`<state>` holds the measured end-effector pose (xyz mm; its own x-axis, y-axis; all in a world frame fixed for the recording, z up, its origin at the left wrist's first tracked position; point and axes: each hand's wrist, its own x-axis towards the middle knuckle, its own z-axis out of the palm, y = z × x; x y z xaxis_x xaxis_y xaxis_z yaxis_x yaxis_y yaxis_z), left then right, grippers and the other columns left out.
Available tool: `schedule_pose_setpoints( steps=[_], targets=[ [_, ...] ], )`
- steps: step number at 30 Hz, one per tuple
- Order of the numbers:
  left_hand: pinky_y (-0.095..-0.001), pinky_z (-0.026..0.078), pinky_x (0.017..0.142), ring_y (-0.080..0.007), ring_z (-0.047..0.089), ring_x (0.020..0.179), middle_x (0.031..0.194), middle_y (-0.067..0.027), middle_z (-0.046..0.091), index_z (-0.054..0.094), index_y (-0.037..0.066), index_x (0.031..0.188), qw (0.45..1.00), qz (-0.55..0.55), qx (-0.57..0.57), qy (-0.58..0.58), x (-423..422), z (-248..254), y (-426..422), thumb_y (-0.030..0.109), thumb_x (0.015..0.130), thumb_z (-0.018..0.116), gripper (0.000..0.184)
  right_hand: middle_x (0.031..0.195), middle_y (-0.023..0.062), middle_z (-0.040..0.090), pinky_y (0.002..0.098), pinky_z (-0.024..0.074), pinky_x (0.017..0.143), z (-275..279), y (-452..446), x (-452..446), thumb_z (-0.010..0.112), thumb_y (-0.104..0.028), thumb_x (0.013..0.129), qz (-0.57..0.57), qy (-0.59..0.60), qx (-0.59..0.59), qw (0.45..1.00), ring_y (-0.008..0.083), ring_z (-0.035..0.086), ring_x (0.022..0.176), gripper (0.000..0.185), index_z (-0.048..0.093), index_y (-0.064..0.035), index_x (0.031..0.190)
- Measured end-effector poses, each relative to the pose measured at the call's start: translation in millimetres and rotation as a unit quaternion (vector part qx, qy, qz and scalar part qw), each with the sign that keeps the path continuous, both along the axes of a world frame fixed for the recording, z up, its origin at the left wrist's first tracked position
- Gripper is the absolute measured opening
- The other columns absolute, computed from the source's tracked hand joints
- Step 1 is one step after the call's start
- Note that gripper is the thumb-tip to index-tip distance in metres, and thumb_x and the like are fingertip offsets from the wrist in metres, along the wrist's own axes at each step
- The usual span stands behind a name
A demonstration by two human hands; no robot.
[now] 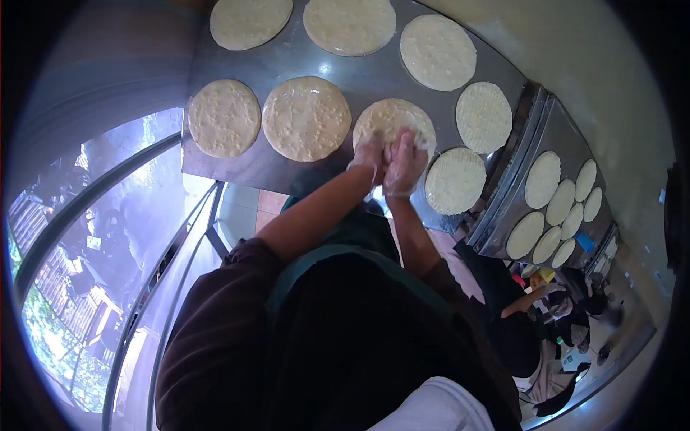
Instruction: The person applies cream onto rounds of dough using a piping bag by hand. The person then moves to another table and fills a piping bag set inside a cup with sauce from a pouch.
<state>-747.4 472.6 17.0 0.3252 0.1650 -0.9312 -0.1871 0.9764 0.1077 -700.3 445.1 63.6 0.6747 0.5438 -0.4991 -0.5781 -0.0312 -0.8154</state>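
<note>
My left hand (pixel 369 156) and my right hand (pixel 404 164), both in clear plastic gloves, are close together over the near edge of a flat dough round (pixel 394 113) with a lumpy, pale topping. The left fingers are smeared by motion. On my right hand the fingers are curled and pressed together near the left hand; anything inside them is hidden. To the left sits another topped dough round (pixel 307 119), shiny at its top edge. Closest on the right is a dough round with a dimpled surface (pixel 456 181). All rest on a metal table (pixel 237 167).
More rounds lie around, including a lumpy one (pixel 223 118) at far left and a dimpled one (pixel 484 117) at right. A second metal surface (pixel 496 244) holds several rounds and a blue item (pixel 586 243). Co-workers (pixel 514 337) stand lower right. Metal railing (pixel 108 176) and window lie left.
</note>
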Motion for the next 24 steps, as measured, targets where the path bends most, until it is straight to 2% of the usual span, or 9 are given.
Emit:
schedule_pose_setpoints(
  steps=[4,6,10,15,19,20,21,23,24],
  targets=[
    [-0.0376,0.048,0.070,-0.0230,0.057,0.085,0.095,-0.0147,0.057,0.050,0.002,0.107,0.979,-0.152,0.122,0.054,-4,8,-4,0.036,0.088,0.041,0.040,0.054,-0.0041,0.037,0.0201,0.0261,0.040,-6,-1,-2,0.053,-0.022,0.086,-0.013,-0.008,-0.023,1.000,0.0044,0.033,0.044,0.022,0.054,-0.0002,0.087],
    [-0.0368,0.048,0.068,-0.0229,0.057,0.084,0.093,-0.0150,0.057,0.051,0.002,0.105,0.994,0.001,0.056,-0.090,-17,-80,-56,0.036,0.088,0.040,0.040,0.053,-0.0044,0.036,0.0203,0.0252,0.039,-14,-25,-12,0.055,-0.024,0.085,-0.022,0.018,-0.065,0.997,0.0045,0.032,0.043,0.024,0.056,-0.0003,0.085],
    [-0.0368,0.048,0.063,-0.0218,0.058,0.075,0.087,-0.0133,0.057,0.053,0.003,0.101,0.958,-0.165,0.215,0.087,-15,-60,-59,0.037,0.088,0.040,0.038,0.061,-0.0031,0.041,0.0190,0.0270,0.041,-6,-13,-2,0.051,-0.019,0.086,-0.026,0.039,-0.085,0.995,0.0035,0.035,0.047,0.017,0.052,-0.0017,0.086],
    [-0.0378,0.047,0.059,-0.0222,0.057,0.068,0.079,-0.0117,0.056,0.053,0.006,0.098,0.971,-0.185,0.117,0.098,2,-13,-13,0.035,0.088,0.040,0.034,0.056,-0.0048,0.038,0.0195,0.0264,0.041,-9,6,10,0.051,-0.019,0.086,-0.004,-0.008,-0.018,1.000,0.0028,0.033,0.046,0.017,0.052,-0.0015,0.084],
    [-0.0393,0.048,0.064,-0.0255,0.058,0.075,0.083,-0.0136,0.058,0.049,0.006,0.103,0.981,0.150,-0.105,-0.066,-6,-4,-49,0.032,0.087,0.043,0.031,0.055,-0.0050,0.037,0.0197,0.0265,0.041,-9,-39,-12,0.052,-0.018,0.086,-0.030,0.040,-0.085,0.995,0.0029,0.032,0.045,0.017,0.052,-0.0016,0.083],
    [-0.0398,0.048,0.065,-0.0266,0.058,0.077,0.084,-0.0146,0.058,0.049,0.006,0.101,0.995,-0.048,0.083,-0.004,-7,-26,-49,0.030,0.086,0.045,0.030,0.055,-0.0050,0.037,0.0197,0.0266,0.041,-8,-44,-15,0.052,-0.018,0.086,-0.035,0.042,-0.099,0.994,0.0030,0.032,0.045,0.016,0.052,-0.0017,0.083],
    [-0.0402,0.048,0.067,-0.0278,0.059,0.079,0.085,-0.0157,0.058,0.049,0.005,0.100,0.932,-0.244,0.262,0.056,-8,-57,-46,0.029,0.084,0.047,0.029,0.056,-0.0049,0.037,0.0196,0.0269,0.041,-6,-37,-10,0.052,-0.017,0.086,-0.028,0.028,-0.077,0.996,0.0031,0.033,0.045,0.016,0.052,-0.0016,0.083],
    [-0.0408,0.047,0.069,-0.0302,0.059,0.082,0.087,-0.0177,0.058,0.049,0.005,0.098,0.774,-0.447,0.432,0.119,-8,-71,-47,0.028,0.082,0.050,0.028,0.058,-0.0045,0.038,0.0195,0.0275,0.041,-4,-2,14,0.052,-0.016,0.085,-0.012,-0.004,-0.028,1.000,0.0033,0.034,0.046,0.015,0.053,-0.0015,0.083],
    [-0.0409,0.047,0.071,-0.0315,0.058,0.084,0.087,-0.0186,0.058,0.049,0.004,0.097,0.752,-0.471,0.444,0.129,-6,-62,-42,0.027,0.080,0.052,0.028,0.056,-0.0047,0.037,0.0197,0.0263,0.040,-8,7,19,0.052,-0.018,0.085,-0.015,-0.018,-0.017,1.000,0.0034,0.033,0.045,0.017,0.053,-0.0015,0.083]
  ],
)
